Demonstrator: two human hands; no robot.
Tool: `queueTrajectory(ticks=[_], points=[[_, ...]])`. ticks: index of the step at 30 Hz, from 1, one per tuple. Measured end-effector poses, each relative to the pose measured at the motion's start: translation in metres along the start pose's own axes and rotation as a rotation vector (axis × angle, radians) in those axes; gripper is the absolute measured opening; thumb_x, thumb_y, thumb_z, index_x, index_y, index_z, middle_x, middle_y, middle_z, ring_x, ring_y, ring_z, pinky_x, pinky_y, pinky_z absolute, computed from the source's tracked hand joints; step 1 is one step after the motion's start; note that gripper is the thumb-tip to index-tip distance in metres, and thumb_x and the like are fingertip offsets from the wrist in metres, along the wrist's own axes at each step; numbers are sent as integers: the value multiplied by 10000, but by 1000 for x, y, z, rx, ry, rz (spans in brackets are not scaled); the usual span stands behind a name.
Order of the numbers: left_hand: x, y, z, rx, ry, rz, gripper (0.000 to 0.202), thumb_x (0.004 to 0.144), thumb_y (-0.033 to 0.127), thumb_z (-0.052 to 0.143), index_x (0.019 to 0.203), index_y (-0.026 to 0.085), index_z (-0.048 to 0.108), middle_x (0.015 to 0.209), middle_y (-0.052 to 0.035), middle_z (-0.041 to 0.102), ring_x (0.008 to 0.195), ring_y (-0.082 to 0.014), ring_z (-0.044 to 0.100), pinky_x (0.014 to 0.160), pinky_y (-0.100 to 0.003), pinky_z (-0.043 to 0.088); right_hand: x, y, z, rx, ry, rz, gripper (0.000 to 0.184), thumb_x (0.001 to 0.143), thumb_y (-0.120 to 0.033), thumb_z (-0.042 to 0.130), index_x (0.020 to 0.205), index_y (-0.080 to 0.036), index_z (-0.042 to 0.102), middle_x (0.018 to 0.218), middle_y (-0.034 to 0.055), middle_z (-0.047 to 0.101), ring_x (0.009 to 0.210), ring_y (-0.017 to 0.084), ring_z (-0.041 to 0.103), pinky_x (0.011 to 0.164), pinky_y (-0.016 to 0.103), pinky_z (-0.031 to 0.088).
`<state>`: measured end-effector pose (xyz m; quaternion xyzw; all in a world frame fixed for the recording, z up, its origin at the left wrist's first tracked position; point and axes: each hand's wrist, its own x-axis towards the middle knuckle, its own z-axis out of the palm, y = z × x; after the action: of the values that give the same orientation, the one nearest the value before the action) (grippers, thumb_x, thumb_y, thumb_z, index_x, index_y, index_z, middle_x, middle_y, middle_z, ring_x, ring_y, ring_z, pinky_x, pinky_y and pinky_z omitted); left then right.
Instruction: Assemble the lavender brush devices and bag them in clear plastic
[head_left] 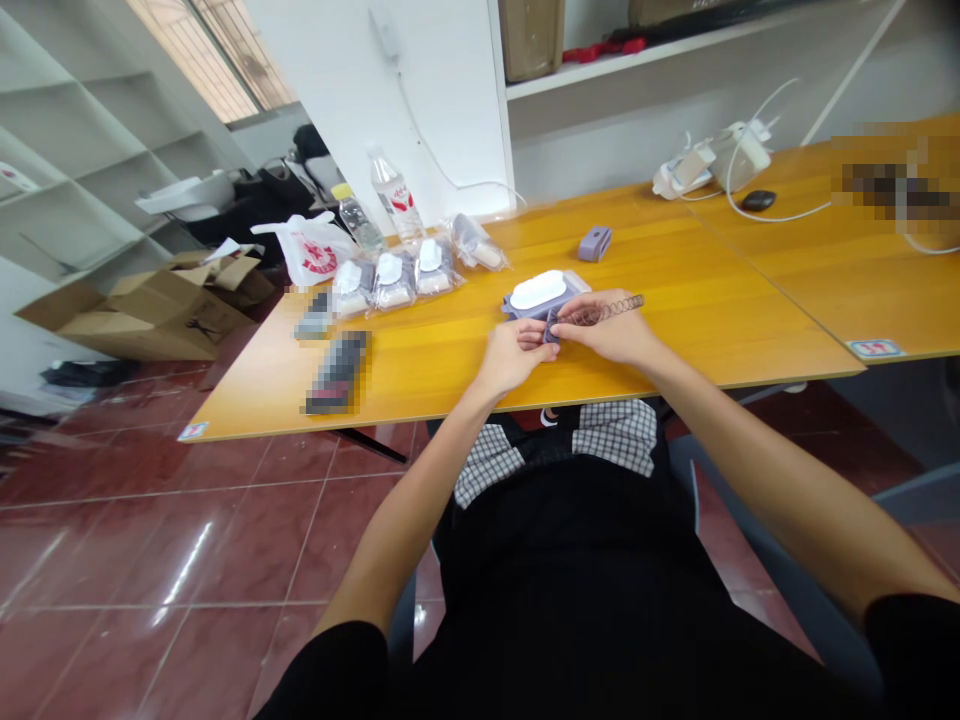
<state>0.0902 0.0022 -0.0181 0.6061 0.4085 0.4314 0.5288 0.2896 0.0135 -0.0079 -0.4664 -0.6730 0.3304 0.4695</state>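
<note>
My left hand point(512, 355) and my right hand point(609, 335) meet over the yellow table point(450, 350), near its front edge. Together they pinch a small purple part point(551, 327). My right hand also grips a long coiled metal spring point(609, 309) that sticks out to the right past the fingers. Just behind my hands lies a purple device with a white oval top point(540, 291). Another small purple piece point(595, 242) sits farther back on the table.
Several clear bags with white-and-purple parts point(395, 277) lie at the back left beside two water bottles point(391, 195) and a white plastic bag point(311, 250). Chargers and cables point(720, 160) rest on the adjoining table. An open cardboard box point(142, 310) stands on the red tiled floor at left.
</note>
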Motion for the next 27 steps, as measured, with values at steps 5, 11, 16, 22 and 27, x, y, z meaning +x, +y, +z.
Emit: queueTrajectory(ticks=[5, 11, 16, 22, 27], points=[[0, 1, 1, 36, 11, 8, 306, 745, 175, 969, 967, 119, 766, 857, -54, 792, 742, -157, 759, 904, -422, 676, 2, 4, 1, 109, 25, 81, 318, 683, -445, 958, 829, -228, 777, 794, 83, 797, 725, 258, 737, 689, 436, 637], [0, 3, 2, -24, 12, -26, 328, 726, 185, 982, 964, 113, 768, 829, -40, 777, 726, -150, 749, 865, -409, 689, 3, 5, -6, 102, -47, 15, 335, 671, -443, 957, 876, -227, 804, 846, 85, 814, 782, 258, 748, 753, 437, 646], [-2, 5, -1, -152, -59, -75, 378, 735, 207, 983, 1034, 98, 779, 859, -57, 790, 770, -163, 769, 927, -450, 690, 5, 8, -18, 92, -174, -121, 295, 700, -389, 930, 931, -240, 823, 887, 62, 815, 757, 241, 727, 743, 433, 635], [-4, 6, -2, -167, -88, -87, 393, 749, 193, 972, 1081, 105, 780, 866, -53, 792, 795, -175, 778, 977, -497, 677, 3, 5, -20, -34, -156, -302, 262, 770, -277, 830, 1031, -257, 831, 946, 44, 797, 769, 217, 709, 735, 396, 603], [-3, 4, -1, -168, -72, -98, 398, 743, 172, 973, 1076, 100, 767, 844, -41, 780, 769, -165, 772, 970, -484, 678, 4, 0, -25, -146, -186, -384, 216, 810, -300, 839, 1024, -273, 852, 962, 53, 782, 789, 230, 701, 751, 417, 590]])
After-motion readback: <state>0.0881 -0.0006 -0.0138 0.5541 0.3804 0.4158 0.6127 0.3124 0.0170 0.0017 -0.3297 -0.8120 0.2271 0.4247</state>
